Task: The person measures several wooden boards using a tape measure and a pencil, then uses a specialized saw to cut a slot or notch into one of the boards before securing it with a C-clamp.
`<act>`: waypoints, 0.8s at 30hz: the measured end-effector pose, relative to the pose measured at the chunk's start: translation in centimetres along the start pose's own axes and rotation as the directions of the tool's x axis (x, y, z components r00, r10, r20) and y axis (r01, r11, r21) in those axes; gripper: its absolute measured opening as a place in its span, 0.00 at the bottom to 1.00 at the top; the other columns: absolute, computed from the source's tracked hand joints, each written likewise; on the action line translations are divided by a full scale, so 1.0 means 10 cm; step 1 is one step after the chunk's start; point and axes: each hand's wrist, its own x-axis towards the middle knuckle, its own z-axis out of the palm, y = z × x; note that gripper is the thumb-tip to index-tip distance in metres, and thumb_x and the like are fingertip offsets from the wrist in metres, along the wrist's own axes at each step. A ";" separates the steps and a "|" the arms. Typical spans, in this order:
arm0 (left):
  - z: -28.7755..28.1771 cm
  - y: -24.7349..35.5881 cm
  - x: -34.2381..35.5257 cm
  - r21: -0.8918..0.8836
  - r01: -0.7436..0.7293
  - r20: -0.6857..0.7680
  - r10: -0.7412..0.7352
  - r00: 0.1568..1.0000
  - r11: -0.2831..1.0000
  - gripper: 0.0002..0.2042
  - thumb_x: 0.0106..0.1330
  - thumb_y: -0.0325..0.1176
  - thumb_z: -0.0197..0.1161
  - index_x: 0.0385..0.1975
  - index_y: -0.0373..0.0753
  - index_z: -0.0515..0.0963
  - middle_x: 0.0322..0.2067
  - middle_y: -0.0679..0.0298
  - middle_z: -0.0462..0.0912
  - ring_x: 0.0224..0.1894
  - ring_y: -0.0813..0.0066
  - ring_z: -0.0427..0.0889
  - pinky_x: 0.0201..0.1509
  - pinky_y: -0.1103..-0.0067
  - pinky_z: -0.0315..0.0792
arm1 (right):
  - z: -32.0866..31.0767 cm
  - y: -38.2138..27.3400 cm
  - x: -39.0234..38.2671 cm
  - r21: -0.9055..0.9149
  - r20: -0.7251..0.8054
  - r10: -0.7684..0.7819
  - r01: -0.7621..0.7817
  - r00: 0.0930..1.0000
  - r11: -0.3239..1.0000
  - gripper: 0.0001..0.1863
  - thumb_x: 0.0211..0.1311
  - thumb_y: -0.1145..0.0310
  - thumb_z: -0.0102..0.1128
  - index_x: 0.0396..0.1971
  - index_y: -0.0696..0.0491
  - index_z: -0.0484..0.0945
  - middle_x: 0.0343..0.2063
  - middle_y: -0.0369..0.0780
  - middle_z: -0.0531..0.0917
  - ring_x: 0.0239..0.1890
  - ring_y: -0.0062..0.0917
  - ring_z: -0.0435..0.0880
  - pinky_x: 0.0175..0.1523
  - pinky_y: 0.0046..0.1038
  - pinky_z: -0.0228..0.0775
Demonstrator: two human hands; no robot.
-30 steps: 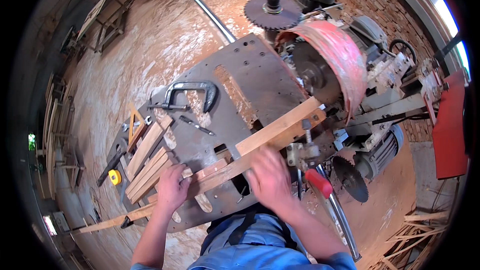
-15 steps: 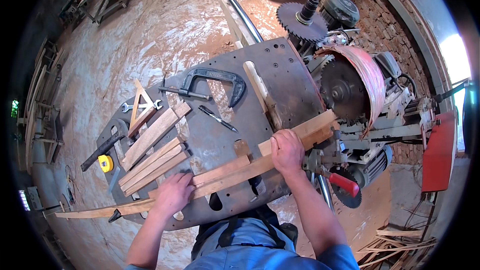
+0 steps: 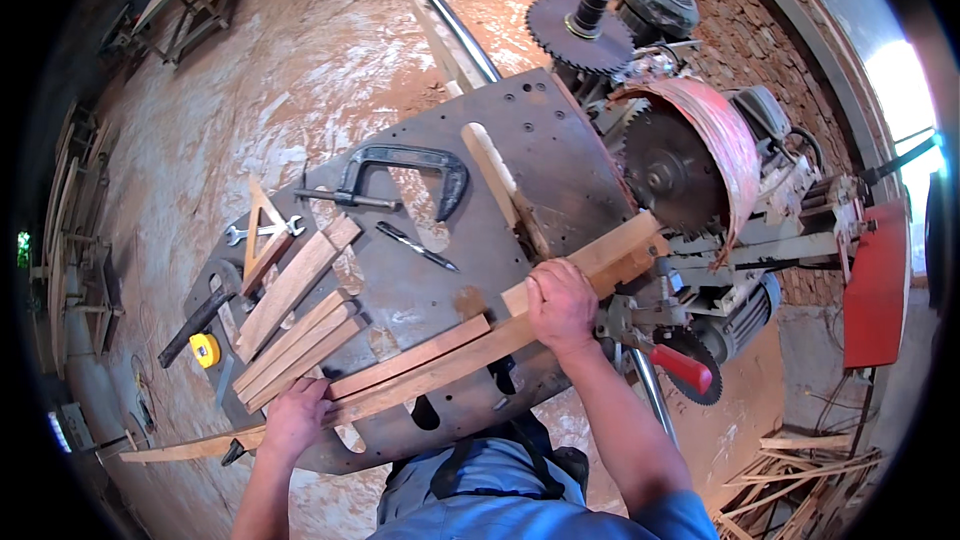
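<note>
A long wooden rail (image 3: 420, 377) runs slantwise along the near edge of the dark metal table (image 3: 540, 172). Against its far side lies a shorter wooden strip (image 3: 408, 357). At that strip's left end, my left hand (image 3: 297, 418) is closed, fingers curled over the wood. My right hand (image 3: 562, 305) is wrapped over the rail and a short wooden piece (image 3: 610, 248) beside it, thumb toward the left. This piece points toward the toothed circular saw blade (image 3: 672, 175) under a reddish guard (image 3: 735, 155). Whether the blade spins I cannot tell.
On the table lie a C-clamp (image 3: 452, 175), a pen (image 3: 418, 246), several wooden strips (image 3: 300, 345), a wooden triangle (image 3: 262, 240), a wrench (image 3: 237, 235), a hammer (image 3: 190, 332) and a yellow tape measure (image 3: 205, 350). A red-handled lever (image 3: 682, 368) and second blade (image 3: 580, 32) stand at right.
My left hand has slid left along the wood, uncovering more of the shorter strip. The right hand keeps its grip near the saw. The whole view has shifted slightly.
</note>
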 end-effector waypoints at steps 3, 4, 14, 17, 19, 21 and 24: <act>0.01 0.16 0.07 0.018 -0.062 -0.058 0.063 0.996 0.998 0.16 0.60 0.33 0.67 0.49 0.43 0.81 0.46 0.61 0.84 0.49 0.58 0.82 0.51 0.64 0.77 | -0.02 0.02 0.03 -0.008 -0.004 -0.014 0.013 1.000 1.000 0.05 0.58 0.68 0.65 0.31 0.52 0.81 0.37 0.39 0.84 0.47 0.36 0.82 0.54 0.38 0.74; 0.00 0.21 0.07 0.033 -0.071 -0.071 0.073 0.995 0.997 0.16 0.60 0.33 0.67 0.49 0.43 0.81 0.46 0.61 0.84 0.49 0.59 0.82 0.51 0.64 0.77 | -0.02 0.02 0.02 -0.006 -0.007 -0.019 0.019 1.000 1.000 0.05 0.58 0.68 0.65 0.31 0.52 0.81 0.37 0.39 0.84 0.47 0.36 0.82 0.55 0.38 0.74; -0.05 0.35 0.14 0.037 -0.081 -0.048 0.082 0.995 0.996 0.16 0.59 0.33 0.67 0.49 0.44 0.81 0.46 0.63 0.84 0.49 0.60 0.82 0.50 0.65 0.78 | -0.04 0.03 0.01 0.014 -0.002 0.010 -0.010 1.000 1.000 0.05 0.58 0.68 0.65 0.30 0.52 0.80 0.36 0.39 0.84 0.47 0.36 0.82 0.54 0.36 0.74; -0.03 0.35 0.15 0.038 -0.105 -0.061 0.107 0.992 0.994 0.16 0.59 0.33 0.67 0.48 0.44 0.81 0.45 0.63 0.84 0.48 0.60 0.82 0.49 0.65 0.78 | -0.04 0.03 0.00 0.013 -0.002 0.012 -0.012 1.000 1.000 0.05 0.58 0.68 0.65 0.30 0.52 0.80 0.36 0.38 0.84 0.47 0.36 0.82 0.54 0.36 0.74; -0.04 0.34 0.15 0.043 -0.107 -0.060 0.109 0.992 0.993 0.15 0.59 0.33 0.67 0.47 0.43 0.81 0.44 0.63 0.84 0.48 0.60 0.82 0.48 0.65 0.78 | -0.03 0.02 0.01 0.015 -0.002 0.011 -0.011 1.000 1.000 0.05 0.58 0.68 0.65 0.30 0.52 0.80 0.36 0.38 0.84 0.47 0.36 0.82 0.54 0.37 0.74; -0.02 0.31 0.16 0.042 -0.132 -0.053 0.134 0.990 0.990 0.15 0.60 0.34 0.67 0.46 0.44 0.81 0.43 0.63 0.84 0.47 0.60 0.83 0.47 0.65 0.78 | -0.02 0.02 -0.01 0.014 -0.006 0.019 -0.018 1.000 1.000 0.05 0.58 0.67 0.65 0.29 0.52 0.80 0.36 0.39 0.84 0.47 0.36 0.82 0.54 0.37 0.74; 0.01 0.25 0.18 0.081 -0.171 -0.057 0.176 0.983 0.982 0.14 0.60 0.35 0.66 0.46 0.45 0.81 0.40 0.64 0.84 0.44 0.60 0.83 0.46 0.66 0.78 | -0.02 0.00 0.01 0.014 0.013 0.021 -0.021 1.000 1.000 0.05 0.57 0.67 0.66 0.30 0.52 0.80 0.36 0.39 0.84 0.47 0.37 0.82 0.54 0.38 0.73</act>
